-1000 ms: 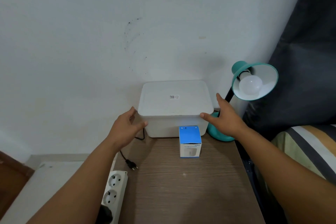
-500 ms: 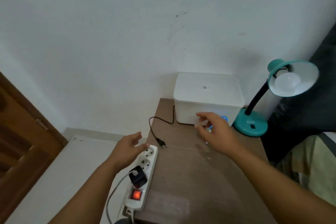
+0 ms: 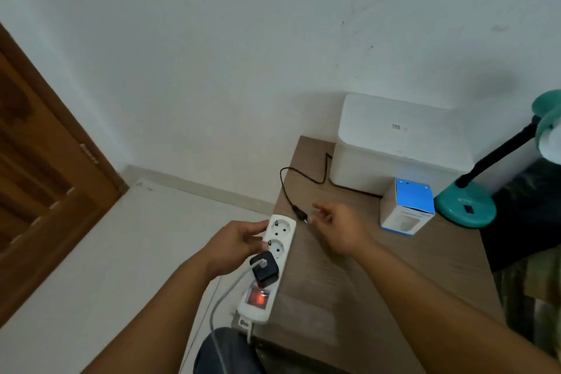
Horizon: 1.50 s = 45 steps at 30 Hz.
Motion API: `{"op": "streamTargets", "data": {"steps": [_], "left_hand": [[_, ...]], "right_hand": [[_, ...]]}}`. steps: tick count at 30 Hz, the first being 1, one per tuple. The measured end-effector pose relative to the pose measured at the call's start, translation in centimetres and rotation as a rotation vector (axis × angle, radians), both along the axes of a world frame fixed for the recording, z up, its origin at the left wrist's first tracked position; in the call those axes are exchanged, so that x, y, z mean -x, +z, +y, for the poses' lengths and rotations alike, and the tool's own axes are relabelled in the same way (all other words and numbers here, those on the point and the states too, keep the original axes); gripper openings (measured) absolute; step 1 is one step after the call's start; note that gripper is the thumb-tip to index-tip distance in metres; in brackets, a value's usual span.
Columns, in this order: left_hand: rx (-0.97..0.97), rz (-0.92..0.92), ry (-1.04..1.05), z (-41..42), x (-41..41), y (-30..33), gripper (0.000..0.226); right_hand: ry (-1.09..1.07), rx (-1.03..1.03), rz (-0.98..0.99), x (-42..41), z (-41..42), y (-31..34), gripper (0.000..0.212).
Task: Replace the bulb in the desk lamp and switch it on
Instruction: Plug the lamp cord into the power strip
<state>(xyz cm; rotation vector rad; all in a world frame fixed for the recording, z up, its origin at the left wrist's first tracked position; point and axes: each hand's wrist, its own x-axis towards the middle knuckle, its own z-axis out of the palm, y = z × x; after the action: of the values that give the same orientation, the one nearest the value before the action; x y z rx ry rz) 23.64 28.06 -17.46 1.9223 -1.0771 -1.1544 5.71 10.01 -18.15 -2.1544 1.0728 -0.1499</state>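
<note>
The teal desk lamp [image 3: 466, 205] stands at the table's far right, its shade and white bulb [image 3: 551, 147] cut off by the frame edge. Its black cord ends in a plug [image 3: 300, 213] lying on the wooden table [image 3: 379, 282]. My right hand [image 3: 340, 229] hovers just right of the plug, fingers apart, holding nothing. My left hand [image 3: 239, 244] grips the left side of a white power strip [image 3: 270, 267] at the table's left edge; its red switch glows. A blue and white bulb box [image 3: 408, 206] stands beside the lamp base.
A white lidded box [image 3: 400, 143] sits against the wall at the back of the table. A black charger [image 3: 264, 268] with a white cable fills one strip socket. A wooden door [image 3: 39, 176] is at left, dark fabric and striped bedding at right.
The view has swung left and down. My left hand has closed on the power strip. My right hand has moved left from the white box to the loose plug.
</note>
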Motion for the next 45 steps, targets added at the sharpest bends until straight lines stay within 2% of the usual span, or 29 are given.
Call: {"op": "streamTargets", "data": {"steps": [3,6,14,19,32,41,45], "left_hand": [[0.000,0.020,-0.007,0.0,-0.2,-0.5,0.051],[-0.004,0.047,-0.016,-0.2,-0.3,-0.6,0.057],[-0.037,-0.028,-0.010,-0.2,-0.5,-1.0,0.059],[-0.025,-0.009,-0.006,-0.1,-0.4,-1.1,0.058],[-0.037,0.010,0.003,-0.1,-0.4,-1.2,0.057],[-0.036,0.006,0.009,-0.1,-0.2,-1.0,0.056],[-0.044,-0.004,0.009,-0.1,-0.2,-1.1,0.056]], "right_hand": [[0.006,0.005,0.045,-1.0,0.2,-0.8,0.052],[0.017,0.045,0.074,-1.9,0.3,-1.1,0.043],[0.071,0.194,0.161,-3.2,0.7,-1.3,0.029],[0.085,0.237,0.147,-3.1,0.8,-1.1,0.033],[-0.013,0.136,0.076,-3.2,-0.6,-1.0,0.034],[-0.013,0.128,0.011,-2.5,-1.2,-1.2,0.024],[-0.107,-0.042,-0.140,-2.3,-0.5,-0.5,0.021]]}}
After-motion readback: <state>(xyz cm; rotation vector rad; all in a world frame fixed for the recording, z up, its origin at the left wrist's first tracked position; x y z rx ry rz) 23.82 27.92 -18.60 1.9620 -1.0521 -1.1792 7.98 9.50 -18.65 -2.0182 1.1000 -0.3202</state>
